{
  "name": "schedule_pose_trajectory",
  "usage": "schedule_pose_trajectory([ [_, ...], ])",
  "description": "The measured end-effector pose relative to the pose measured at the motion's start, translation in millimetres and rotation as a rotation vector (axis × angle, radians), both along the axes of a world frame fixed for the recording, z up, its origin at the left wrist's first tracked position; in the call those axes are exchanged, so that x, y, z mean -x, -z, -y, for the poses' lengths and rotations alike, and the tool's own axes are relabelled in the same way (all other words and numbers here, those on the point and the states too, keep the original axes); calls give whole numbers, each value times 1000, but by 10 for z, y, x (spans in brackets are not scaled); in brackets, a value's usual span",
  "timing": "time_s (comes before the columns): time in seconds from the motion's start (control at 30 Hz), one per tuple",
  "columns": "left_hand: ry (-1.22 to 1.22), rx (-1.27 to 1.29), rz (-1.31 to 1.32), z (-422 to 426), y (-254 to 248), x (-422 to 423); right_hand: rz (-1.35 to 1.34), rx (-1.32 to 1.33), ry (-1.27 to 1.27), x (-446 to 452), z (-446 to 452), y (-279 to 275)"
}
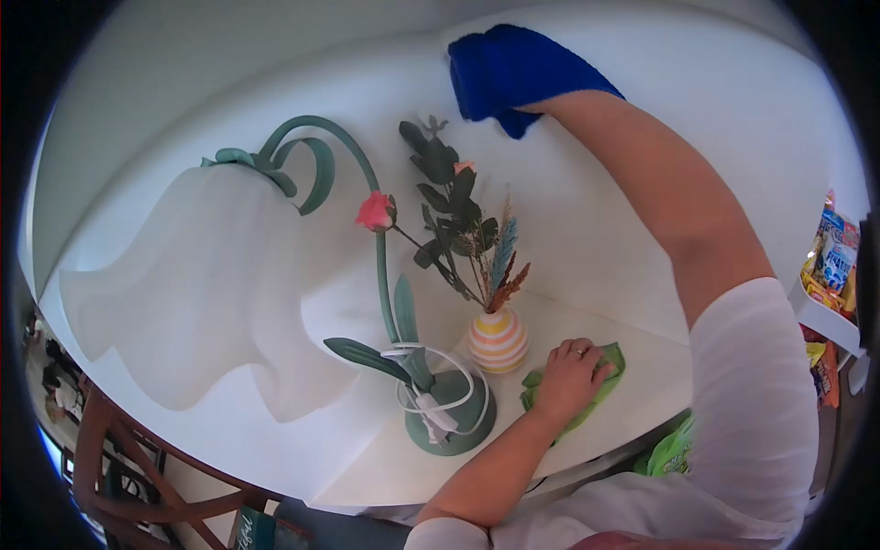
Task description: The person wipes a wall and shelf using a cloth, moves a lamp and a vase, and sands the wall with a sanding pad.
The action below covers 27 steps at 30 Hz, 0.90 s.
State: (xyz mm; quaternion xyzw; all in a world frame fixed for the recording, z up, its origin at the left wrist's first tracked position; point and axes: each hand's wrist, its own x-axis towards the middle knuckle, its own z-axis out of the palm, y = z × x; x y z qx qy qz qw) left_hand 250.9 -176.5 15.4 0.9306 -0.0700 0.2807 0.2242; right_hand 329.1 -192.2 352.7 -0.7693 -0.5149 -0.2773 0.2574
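Note:
My left hand [566,378] rests on a crumpled green cloth [615,356], its bent fingers close together on the fabric. A blue cloth [522,73] covers my right hand at the end of my outstretched arm, near the top of the white surface [596,220]; the hand's fingers are hidden. Beside my left hand stands a round striped vase [498,344] with leaves, dried stems and a pink flower. Left of it is a green flower-shaped lamp base [475,414] with a white cord [431,401] looped around it.
The lamp's large white shade [202,293] spreads over the left side. A pink rose [375,211] sits near its curved stem. Colourful packets [834,261] lie in a white holder at the far right. A brown wooden chair [128,467] stands at the lower left.

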Motion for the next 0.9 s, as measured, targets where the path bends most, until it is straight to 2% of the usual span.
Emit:
schedule_pose_trajectory([
  [0.03,9,-7,-2,-4,-6,0,2,-13,14,321,5,-76],
  [0.1,16,-8,2,-18,3,9,90,-119,-2,-374,-289,13],
  [0.17,15,11,22,-19,33,-3,107,-173,-26,-584,-384,74],
  [0.3,53,51,47,-19,79,-9,38,25,-35,-529,-184,353],
  [0.4,79,57,27,6,55,2,129,178,19,-484,36,821],
  [0.47,100,48,19,9,65,-2,177,270,15,-512,116,929],
  [0.57,101,28,22,-6,89,-28,175,295,-159,-745,-24,601],
  [0.73,98,13,18,-15,61,-24,176,75,-94,-505,-585,137],
  [0.83,109,17,34,-33,27,-63,186,32,-69,-506,-555,233],
  [0.9,111,49,36,-31,74,-29,184,50,-71,-554,-345,490],
])
